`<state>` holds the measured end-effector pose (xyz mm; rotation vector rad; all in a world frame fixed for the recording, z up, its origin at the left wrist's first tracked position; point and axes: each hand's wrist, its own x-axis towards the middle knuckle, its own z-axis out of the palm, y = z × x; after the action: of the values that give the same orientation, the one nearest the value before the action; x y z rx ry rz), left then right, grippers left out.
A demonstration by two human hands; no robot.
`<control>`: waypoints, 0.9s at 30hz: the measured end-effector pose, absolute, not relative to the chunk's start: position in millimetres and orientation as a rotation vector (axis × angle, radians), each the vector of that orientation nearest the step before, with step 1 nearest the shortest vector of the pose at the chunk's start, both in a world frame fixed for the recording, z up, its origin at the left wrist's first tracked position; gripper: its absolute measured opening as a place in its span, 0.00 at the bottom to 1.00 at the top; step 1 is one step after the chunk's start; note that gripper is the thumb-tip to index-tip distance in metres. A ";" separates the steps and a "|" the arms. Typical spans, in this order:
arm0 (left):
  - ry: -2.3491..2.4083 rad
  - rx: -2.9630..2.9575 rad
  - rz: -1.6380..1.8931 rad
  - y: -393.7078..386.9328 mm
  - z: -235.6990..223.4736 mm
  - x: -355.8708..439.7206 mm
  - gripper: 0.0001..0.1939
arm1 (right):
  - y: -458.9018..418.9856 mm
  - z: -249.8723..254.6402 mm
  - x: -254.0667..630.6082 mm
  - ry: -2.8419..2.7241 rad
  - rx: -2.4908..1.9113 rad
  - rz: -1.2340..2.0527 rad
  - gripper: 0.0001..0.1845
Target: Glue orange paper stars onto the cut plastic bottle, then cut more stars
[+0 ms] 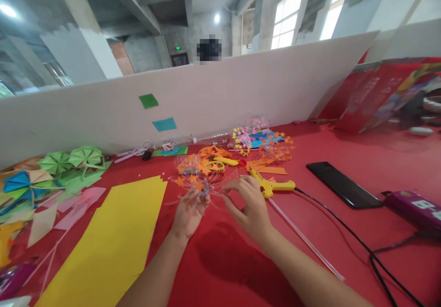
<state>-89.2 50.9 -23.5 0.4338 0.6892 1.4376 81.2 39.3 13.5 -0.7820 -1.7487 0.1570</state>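
Note:
My left hand (pixel 189 214) is closed around the base of a clear plastic piece cut into thin strips, with orange paper stars (pixel 199 186) on their ends. To its right hovers my right hand (pixel 251 208), thumb and fingers apart, beside the clear strips; whether a fingertip touches one, I cannot tell. A yellow glue gun (pixel 275 186) lies just beyond the right hand, its black cord running right. Behind the hands are a yellow-handled tool (pixel 226 161), orange paper scraps (pixel 268 169) and another clear piece with orange stars (pixel 280 147).
A yellow paper stack (pixel 120 233) lies at left, near green folded paper fans (pixel 86 155). A black phone (pixel 343 184) and a purple box (pixel 415 208) are at right. A clear glue stick (pixel 306 240) lies before the glue gun. A white partition (pixel 206 100) closes the back.

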 end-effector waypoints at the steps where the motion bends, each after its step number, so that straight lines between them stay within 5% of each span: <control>1: 0.685 0.426 1.437 50.6 -23.2 -88.8 0.03 | 38.9 13.4 81.2 -1.738 -0.794 0.159 0.05; 27: 0.814 0.677 1.355 50.2 -31.6 -83.1 0.13 | 31.7 18.6 80.6 -1.786 -0.718 0.067 0.09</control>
<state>-83.1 50.2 -31.6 0.6766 0.8136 1.3552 80.6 31.7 18.6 -0.7183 -1.7864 0.0670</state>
